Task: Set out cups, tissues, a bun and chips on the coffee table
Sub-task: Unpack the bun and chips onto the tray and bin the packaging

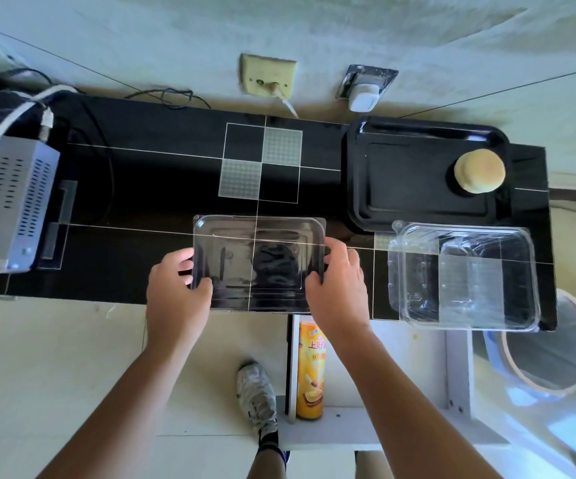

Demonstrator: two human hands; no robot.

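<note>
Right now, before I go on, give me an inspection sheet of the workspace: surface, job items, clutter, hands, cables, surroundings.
Surface: glossy black table with white grid lines.
Job's things: bun on the black tray, right end; chips can upright on a lower white shelf; cups and tissues nothing seen.
Clutter: clear clamshell box at right, lying open; grey vented box at left.
Hands: left hand and right hand grip opposite edges of a clear plastic tray.
Cables: white and black leads at the grey box; two wall plugs.
Surroundings: bin at right; person's shoe below.
</note>
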